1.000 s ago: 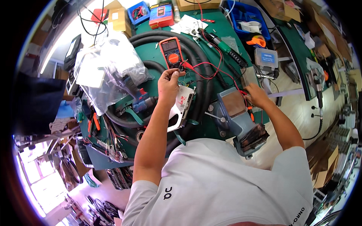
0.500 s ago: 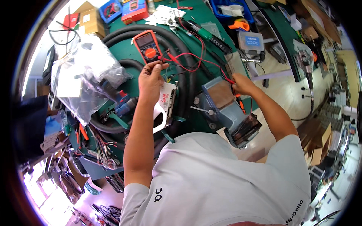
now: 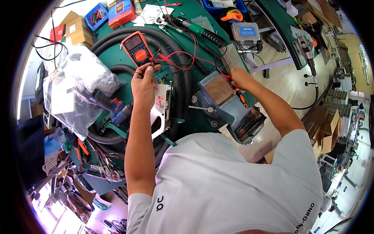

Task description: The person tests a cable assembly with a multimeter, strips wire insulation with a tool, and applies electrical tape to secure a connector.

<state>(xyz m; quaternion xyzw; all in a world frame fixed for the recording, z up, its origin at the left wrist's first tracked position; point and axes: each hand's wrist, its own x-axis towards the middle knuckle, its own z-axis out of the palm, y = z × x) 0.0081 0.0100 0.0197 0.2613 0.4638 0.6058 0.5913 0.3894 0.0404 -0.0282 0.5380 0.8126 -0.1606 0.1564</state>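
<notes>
My left hand is closed in a pinch on a thin black test lead, just below an orange multimeter with a round dial. Its grip partly hides the lead. Under that wrist lies a white part with a loop-shaped handle, red handwriting and a metal edge. My right hand is closed on a red test probe beside a blue-grey bench vise. A red lead runs from the meter side to this hand. Orange-and-black handles show just below it.
Thick black cable coils over the green bench. On the left are a clear plastic bag, a blue cordless drill and loose wires. A green-handled tool, red box and lidded clear case lie farther back.
The whole view has shifted, so bench items appear farther left and a little higher. Both hands keep their grips and nearly the same places by the meter and the vise.
</notes>
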